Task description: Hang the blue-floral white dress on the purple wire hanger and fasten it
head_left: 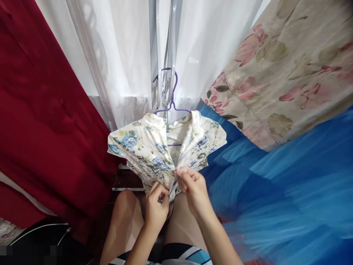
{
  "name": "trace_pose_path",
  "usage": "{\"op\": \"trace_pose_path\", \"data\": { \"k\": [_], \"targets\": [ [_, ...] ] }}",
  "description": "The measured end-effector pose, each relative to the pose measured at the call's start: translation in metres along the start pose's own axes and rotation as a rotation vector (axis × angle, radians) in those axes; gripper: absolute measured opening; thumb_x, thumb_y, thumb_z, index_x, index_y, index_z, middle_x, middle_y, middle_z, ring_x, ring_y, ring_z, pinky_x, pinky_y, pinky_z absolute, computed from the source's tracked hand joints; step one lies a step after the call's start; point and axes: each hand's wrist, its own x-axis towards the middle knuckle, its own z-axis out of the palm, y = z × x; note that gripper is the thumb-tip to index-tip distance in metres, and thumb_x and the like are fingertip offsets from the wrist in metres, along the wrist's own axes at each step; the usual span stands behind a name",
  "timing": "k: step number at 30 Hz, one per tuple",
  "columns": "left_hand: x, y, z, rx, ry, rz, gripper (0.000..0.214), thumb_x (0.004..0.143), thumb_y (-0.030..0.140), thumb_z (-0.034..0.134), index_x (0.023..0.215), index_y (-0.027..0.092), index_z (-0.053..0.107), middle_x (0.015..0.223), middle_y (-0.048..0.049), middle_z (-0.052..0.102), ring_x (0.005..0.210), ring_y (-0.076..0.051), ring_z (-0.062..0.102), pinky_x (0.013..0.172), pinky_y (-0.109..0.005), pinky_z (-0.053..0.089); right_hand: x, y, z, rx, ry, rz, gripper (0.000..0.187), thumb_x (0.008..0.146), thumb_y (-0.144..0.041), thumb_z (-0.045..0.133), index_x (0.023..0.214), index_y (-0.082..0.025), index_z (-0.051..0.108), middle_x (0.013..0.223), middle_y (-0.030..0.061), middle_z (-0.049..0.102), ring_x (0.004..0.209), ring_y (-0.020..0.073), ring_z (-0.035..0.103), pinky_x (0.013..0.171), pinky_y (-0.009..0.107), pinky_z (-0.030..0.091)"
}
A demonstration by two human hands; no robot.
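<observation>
A white short-sleeved garment with blue flowers (149, 147) hangs from a purple hanger (173, 99) in the middle of the head view. Its front is open in a V from the collar down to my hands. My right hand (191, 184) pinches the front edge at the bottom of the V. Slightly lower and to the left, my left hand (157, 200) is closed on the cloth of the garment's front. The garment's lower part is mostly hidden behind my hands and between my knees. Whether a button or zip lies under my fingers, I cannot tell.
White sheer curtains (124, 55) hang behind, with pale straps (172, 36) near the hanger. Red cloth (49, 121) drapes down the left. On the right are a beige floral cloth (275, 73) and blue tulle (289, 191). A black bag-like item (41, 243) lies lower left.
</observation>
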Motion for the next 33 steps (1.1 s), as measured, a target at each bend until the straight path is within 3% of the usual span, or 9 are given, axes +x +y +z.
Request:
{"op": "trace_pose_path", "data": {
  "k": [5, 8, 12, 15, 18, 21, 24, 28, 33],
  "targets": [
    [-0.009, -0.003, 0.006, 0.008, -0.069, -0.091, 0.018, 0.079, 0.002, 0.051, 0.070, 0.018, 0.050, 0.071, 0.0012, 0.050, 0.063, -0.012, 0.049, 0.058, -0.023, 0.034, 0.049, -0.071, 0.032, 0.021, -0.080, -0.160, 0.022, 0.078, -0.032, 0.073, 0.067, -0.014, 0.067, 0.043, -0.0070, 0.040, 0.040, 0.0047, 0.029, 0.041, 0.023, 0.018],
    [-0.012, -0.011, 0.011, -0.004, -0.070, -0.136, 0.017, 0.077, 0.003, 0.052, 0.069, 0.018, 0.051, 0.069, 0.0010, 0.051, 0.062, -0.013, 0.050, 0.056, -0.023, 0.033, 0.069, -0.098, 0.046, 0.073, -0.122, -0.180, 0.022, 0.076, -0.033, 0.074, 0.070, -0.014, 0.067, 0.046, -0.0072, 0.040, 0.040, 0.0042, 0.029, 0.040, 0.022, 0.017],
    [-0.015, -0.016, 0.008, -0.072, -0.054, -0.158, 0.013, 0.080, 0.007, 0.055, 0.072, 0.018, 0.053, 0.072, -0.0003, 0.055, 0.068, -0.015, 0.056, 0.060, -0.024, 0.039, 0.069, -0.097, 0.050, 0.025, -0.122, -0.227, 0.021, 0.078, -0.035, 0.073, 0.074, -0.015, 0.068, 0.049, -0.0060, 0.043, 0.042, 0.0056, 0.032, 0.041, 0.023, 0.018],
    [-0.012, -0.004, -0.004, -0.151, -0.047, -0.183, 0.002, 0.086, 0.018, 0.060, 0.085, 0.018, 0.059, 0.083, -0.0032, 0.063, 0.080, -0.019, 0.062, 0.072, -0.028, 0.047, 0.058, -0.085, 0.048, -0.049, -0.092, -0.257, 0.021, 0.080, -0.038, 0.070, 0.078, -0.017, 0.068, 0.049, -0.0059, 0.043, 0.043, 0.0074, 0.031, 0.042, 0.024, 0.019],
    [0.012, 0.028, -0.027, -0.212, 0.012, -0.123, 0.011, 0.093, 0.026, 0.058, 0.100, 0.019, 0.061, 0.095, -0.0056, 0.065, 0.090, -0.019, 0.063, 0.081, -0.030, 0.048, 0.048, -0.079, 0.046, -0.119, -0.071, -0.282, 0.019, 0.081, -0.038, 0.068, 0.079, -0.019, 0.067, 0.048, -0.0060, 0.043, 0.044, 0.0083, 0.031, 0.043, 0.024, 0.020],
    [0.062, 0.071, -0.053, -0.210, 0.118, 0.094, 0.025, 0.098, 0.027, 0.052, 0.121, 0.022, 0.060, 0.097, -0.0052, 0.064, 0.089, -0.017, 0.062, 0.084, -0.029, 0.048, 0.043, -0.082, 0.046, -0.156, -0.062, -0.307, 0.018, 0.081, -0.036, 0.068, 0.075, -0.019, 0.065, 0.048, -0.0058, 0.044, 0.044, 0.0085, 0.032, 0.043, 0.024, 0.021],
    [0.116, 0.109, -0.072, -0.118, 0.007, 0.315, 0.036, 0.101, 0.025, 0.046, 0.136, 0.024, 0.053, 0.091, -0.0028, 0.063, 0.082, -0.015, 0.060, 0.079, -0.027, 0.047, 0.041, -0.087, 0.043, -0.176, -0.079, -0.338, 0.020, 0.083, -0.036, 0.068, 0.073, -0.019, 0.064, 0.046, -0.0062, 0.045, 0.043, 0.0082, 0.034, 0.044, 0.024, 0.023],
    [0.153, 0.136, -0.075, 0.115, -0.103, 0.463, 0.017, 0.099, 0.024, 0.051, 0.102, 0.020, 0.067, 0.083, -0.0002, 0.064, 0.075, -0.014, 0.058, 0.070, -0.026, 0.043, 0.044, -0.086, 0.040, -0.228, -0.101, -0.385, 0.026, 0.084, -0.041, 0.069, 0.073, -0.019, 0.061, 0.048, -0.0063, 0.046, 0.043, 0.0077, 0.033, 0.045, 0.024, 0.022],
    [0.160, 0.136, -0.076, -0.010, 0.151, 0.489, 0.014, 0.096, 0.027, 0.057, 0.094, 0.017, 0.067, 0.081, 0.0000, 0.064, 0.076, -0.013, 0.060, 0.071, -0.024, 0.045, 0.054, -0.064, 0.039, -0.382, -0.048, -0.454, 0.027, 0.086, -0.041, 0.066, 0.075, -0.018, 0.058, 0.051, -0.0071, 0.042, 0.045, 0.0080, 0.032, 0.046, 0.025, 0.022]
  ]
}}
